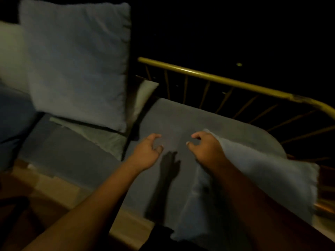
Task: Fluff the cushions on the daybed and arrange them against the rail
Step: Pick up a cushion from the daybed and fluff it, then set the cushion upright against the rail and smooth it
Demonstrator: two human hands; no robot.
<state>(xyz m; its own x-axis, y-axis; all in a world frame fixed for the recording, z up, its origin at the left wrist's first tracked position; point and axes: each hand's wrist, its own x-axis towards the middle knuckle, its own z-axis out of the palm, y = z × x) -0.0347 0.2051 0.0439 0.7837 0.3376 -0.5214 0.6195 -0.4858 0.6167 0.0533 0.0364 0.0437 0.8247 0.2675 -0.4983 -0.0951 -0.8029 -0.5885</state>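
A large pale blue cushion (pixel 76 64) stands upright at the left, leaning back with a smaller pale cushion (pixel 145 95) behind its right edge. Another pale blue cushion (pixel 262 178) lies tilted on the grey daybed mattress (pixel 172 120) at the right, under my right forearm. My left hand (pixel 147 151) hovers above the mattress with its fingers curled and apart, holding nothing. My right hand (pixel 204 147) is beside it, fingers also apart and empty, touching the cushion's upper corner. The yellow metal rail (pixel 217 77) with thin spindles curves along the far side.
A flat pale cushion (pixel 101 134) lies under the upright one at the mattress's left. A darker blue cushion (pixel 12 120) sits at the far left edge. A wooden bed frame (pixel 54 182) runs along the near side. The room beyond the rail is dark.
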